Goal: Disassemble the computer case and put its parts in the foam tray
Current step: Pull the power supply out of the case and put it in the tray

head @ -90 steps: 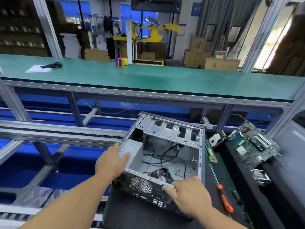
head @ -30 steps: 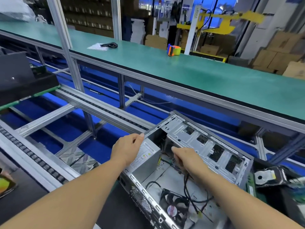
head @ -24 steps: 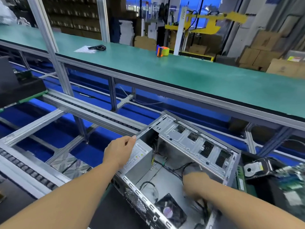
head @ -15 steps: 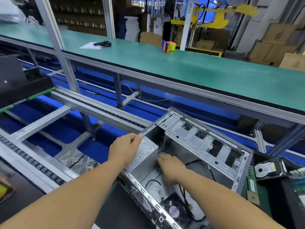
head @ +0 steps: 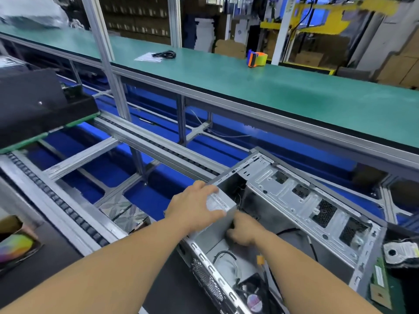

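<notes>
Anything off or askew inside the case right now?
Nothing looks damaged. The power supply sits tilted in the computer case corner, gripped by the left hand, right hand beside it inside. Loose black cables trail across the case floor near the fan.

We see a long green-topped bench (head: 294,91) carrying a tape dispenser (head: 257,58) and a coiled black cable (head: 165,54) on a paper sheet (head: 147,57), while the open computer case (head: 294,223) lies on a dark mat (head: 163,282) below.
</notes>
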